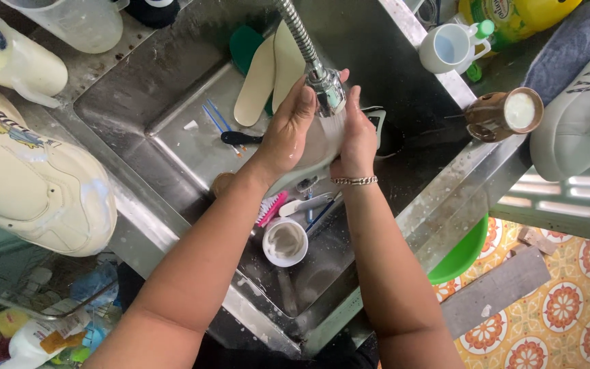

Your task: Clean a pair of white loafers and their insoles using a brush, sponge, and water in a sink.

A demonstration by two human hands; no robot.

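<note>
White shoe [319,147] sits between both hands over the middle of the steel sink [172,75], right under the faucet head [327,89] at the end of a flexible metal hose, with water running down onto it. The left hand [288,130] wraps its fingers around the shoe's left side, and the right hand [356,133], with a chain bracelet [354,180] at the wrist, presses flat against the shoe's right side; both are closed on it. At 11 o'clock from the shoe, two pale insoles [268,75] lean against the sink's back wall beside something green, and thin blue sticks [216,119] lie on the basin floor at 9 o'clock. At 6 o'clock from the shoe lie a pink-bristled brush [271,208], a white-handled brush and a small white cup [285,242] holding cloudy liquid. On the surface at 9 o'clock rests a cream sneaker [35,184], well apart from the hands. At 2 o'clock stands a white mug [448,48], and at 3 o'clock a brown container [503,113] lies on the sink's rim, near another white sneaker [582,116]. A green basin [462,256] shows below the rim at 4 o'clock.
</note>
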